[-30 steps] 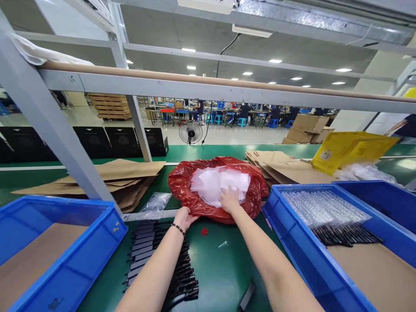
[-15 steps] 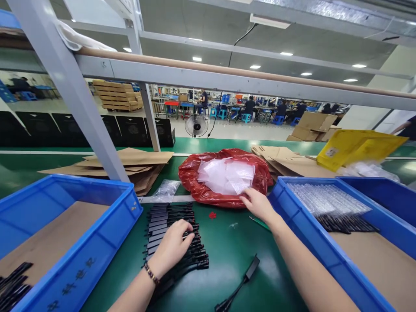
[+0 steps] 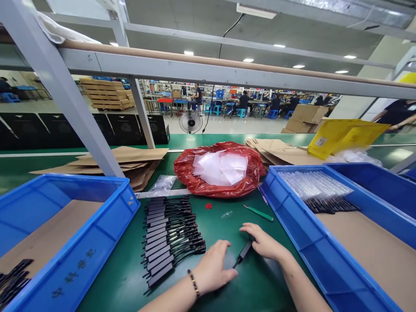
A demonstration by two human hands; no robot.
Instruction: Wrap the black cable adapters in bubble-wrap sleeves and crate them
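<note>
A single black adapter cable (image 3: 243, 253) lies on the green table (image 3: 227, 225) between my hands. My right hand (image 3: 264, 243) is closed, its fingertips pinching the cable's flat block end. My left hand (image 3: 212, 266) is cupped palm down over the thin end, thumb beside the cable. Just left of my left hand, several more black adapter cables (image 3: 169, 234) are laid in a row. Beyond them sits a red bag (image 3: 185, 167) holding clear plastic pouches (image 3: 221, 168).
Blue bin (image 3: 97, 236) at left with cardboard lining and a few cables. Blue bin (image 3: 292, 242) at right holds bagged cables (image 3: 316, 188). A green tool (image 3: 258, 213) and a red scrap (image 3: 208, 206) lie on the table. Cardboard sheets (image 3: 130, 158) and a yellow bin (image 3: 344, 136) are behind. A grey frame post (image 3: 74, 112) rises at left.
Both hands have drawn back from the red bag toward me. The left left the row of cables; both now meet on the single cable.
</note>
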